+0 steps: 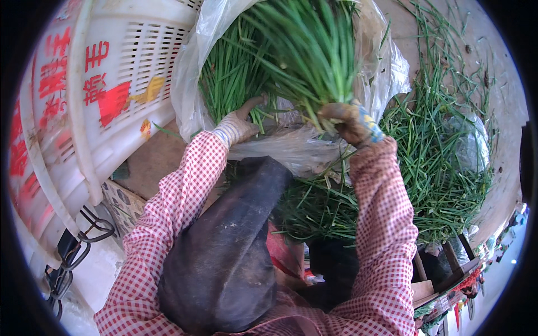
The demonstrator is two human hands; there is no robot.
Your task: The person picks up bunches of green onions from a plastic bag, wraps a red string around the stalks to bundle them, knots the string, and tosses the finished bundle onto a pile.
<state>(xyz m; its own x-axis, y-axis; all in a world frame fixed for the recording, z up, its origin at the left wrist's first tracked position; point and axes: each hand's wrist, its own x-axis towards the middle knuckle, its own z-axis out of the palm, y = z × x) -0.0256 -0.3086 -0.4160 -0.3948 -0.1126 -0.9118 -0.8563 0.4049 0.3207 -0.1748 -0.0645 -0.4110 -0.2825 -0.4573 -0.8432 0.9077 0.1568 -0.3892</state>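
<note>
Forearms in red-and-white checked sleeves (384,207) reach up from the lower edge, and we see them bend inward, with a gloved hand at the end of each. Our left hand (238,124), in a pale, striped knit glove, angles up and to the right beside upright green leaves (230,73); its fingers curve near their lower ends, but we cannot tell whether they grip anything. Our right hand (350,123), in a soiled brown glove with a blue-and-yellow patterned back, has its fingers clenched around the base of a thick bundle of long, narrow green leaves (316,53).

We find that bundle over the mouth of a clear, crumpled plastic bag (185,84). Its long axis runs from the right hand up and slightly left, cut ends toward us, tips fanning out past the upper edge. The blades look glossy, bright and fresh, paler near the base, slightly blurred higher up. A tangled heap of loose green blades (431,145) lies to our right.
</note>
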